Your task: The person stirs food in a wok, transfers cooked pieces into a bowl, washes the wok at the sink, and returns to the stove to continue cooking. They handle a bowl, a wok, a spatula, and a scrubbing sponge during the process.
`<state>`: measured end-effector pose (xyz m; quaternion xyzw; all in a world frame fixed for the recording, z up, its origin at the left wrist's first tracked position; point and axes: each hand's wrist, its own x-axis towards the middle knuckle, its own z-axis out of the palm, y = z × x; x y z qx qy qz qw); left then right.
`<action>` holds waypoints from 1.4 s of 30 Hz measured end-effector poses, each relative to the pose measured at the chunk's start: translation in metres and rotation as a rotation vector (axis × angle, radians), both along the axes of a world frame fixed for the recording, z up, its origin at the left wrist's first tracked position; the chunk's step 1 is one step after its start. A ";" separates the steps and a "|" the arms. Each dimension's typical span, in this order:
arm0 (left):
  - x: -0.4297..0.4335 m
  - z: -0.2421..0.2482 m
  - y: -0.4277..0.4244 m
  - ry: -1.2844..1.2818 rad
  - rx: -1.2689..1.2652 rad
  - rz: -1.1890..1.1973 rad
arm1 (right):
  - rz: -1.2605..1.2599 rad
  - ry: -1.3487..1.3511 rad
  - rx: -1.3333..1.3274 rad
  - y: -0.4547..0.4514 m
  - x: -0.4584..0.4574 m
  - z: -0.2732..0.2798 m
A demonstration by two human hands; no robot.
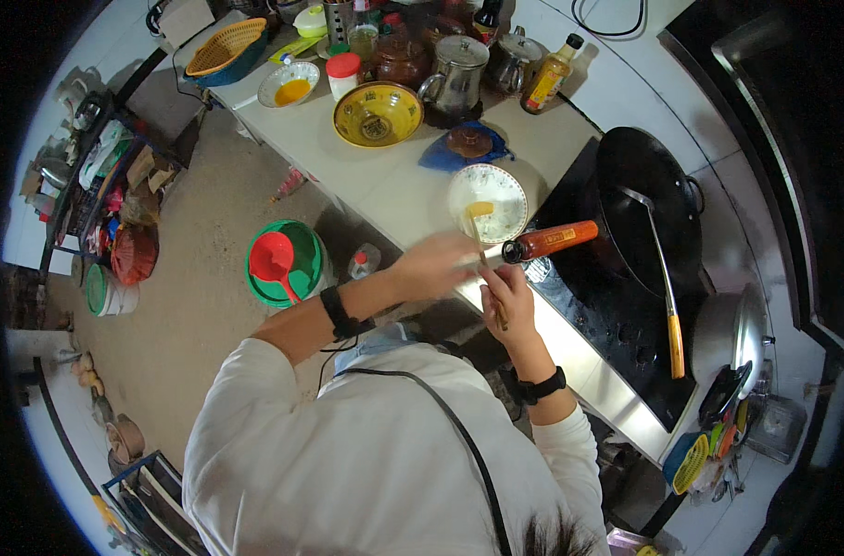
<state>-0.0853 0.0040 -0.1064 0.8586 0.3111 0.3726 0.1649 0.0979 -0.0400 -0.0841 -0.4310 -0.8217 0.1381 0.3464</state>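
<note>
My right hand (511,303) grips thin wooden chopsticks (484,258) whose tips reach into a white patterned bowl (509,201). By the tips in that bowl is a pale yellow piece of food (480,208); its kind is unclear. My left hand (437,265) is motion-blurred, close to the near side of the bowl and left of the chopsticks. Whether its fingers hold anything cannot be made out. Just right of the bowl, a bottle of red-brown sauce (557,240) appears to lie with its dark cap towards me.
On the black cooktop (603,333) sits a wok (641,201) with a wooden-handled spatula (665,292). Along the counter stand a yellow bowl (378,115), a metal pot (457,76), a seasoning bottle (551,75) and a bowl of orange-yellow liquid (289,85). A green bucket (304,240) holds a red ladle (272,260).
</note>
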 end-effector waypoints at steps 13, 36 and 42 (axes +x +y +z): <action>0.017 -0.097 0.089 -0.572 -1.312 0.302 | -0.245 0.281 -0.063 -0.024 0.001 -0.011; -0.065 0.047 -0.124 -0.401 -1.125 0.172 | 0.074 0.681 -0.205 -0.170 -0.002 0.043; -0.075 0.045 -0.174 -0.233 -1.106 0.184 | -0.062 0.764 -0.234 -0.206 -0.010 0.034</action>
